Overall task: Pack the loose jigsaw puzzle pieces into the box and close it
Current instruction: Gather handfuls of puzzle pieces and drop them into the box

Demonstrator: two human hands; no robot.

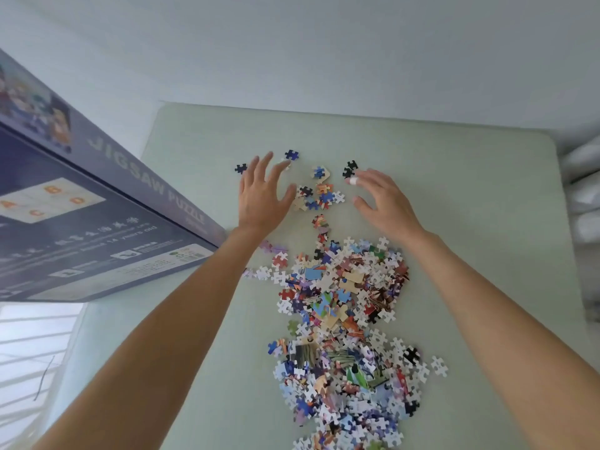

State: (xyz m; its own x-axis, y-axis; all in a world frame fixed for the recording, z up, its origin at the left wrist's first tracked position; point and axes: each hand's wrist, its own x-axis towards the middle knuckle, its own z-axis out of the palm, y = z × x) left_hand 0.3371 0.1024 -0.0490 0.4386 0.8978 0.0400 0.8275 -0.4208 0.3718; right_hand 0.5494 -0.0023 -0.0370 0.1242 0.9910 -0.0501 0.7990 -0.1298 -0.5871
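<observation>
A pale green table (454,196) with rounded far corners is seen filling most of the view, its far edge running against a plain white wall (324,43) at twelve o'clock. At nine o'clock a large purple jigsaw puzzle box (97,228) is propped at a tilt, its printed underside facing the camera and its lower corner reaching the table's left edge just beside the left forearm; whether it rests on the table cannot be told. Bare table surface is left at three o'clock, between the pieces and the right edge, and a narrower bare strip lies at eleven o'clock, between the box and the hands. The main heap of loose puzzle pieces (344,319) is spread from the table's centre down to six o'clock, running out of the bottom of the view. A small cluster of pieces (316,196) lies at twelve o'clock from the heap, between the two hands, with a thin trail of pieces joining the two. Single dark pieces are scattered beyond it: a blue piece (291,154) and a dark navy piece (240,168) by the left fingertips, and a black pair (349,168) just beyond the right fingertips. The left hand (259,196) is spread wide with straight fingers and nothing is held by it. The right hand (383,199) is loosely open with fingers slightly bent, nothing gripped, and a white band is seen on one finger (354,180).
</observation>
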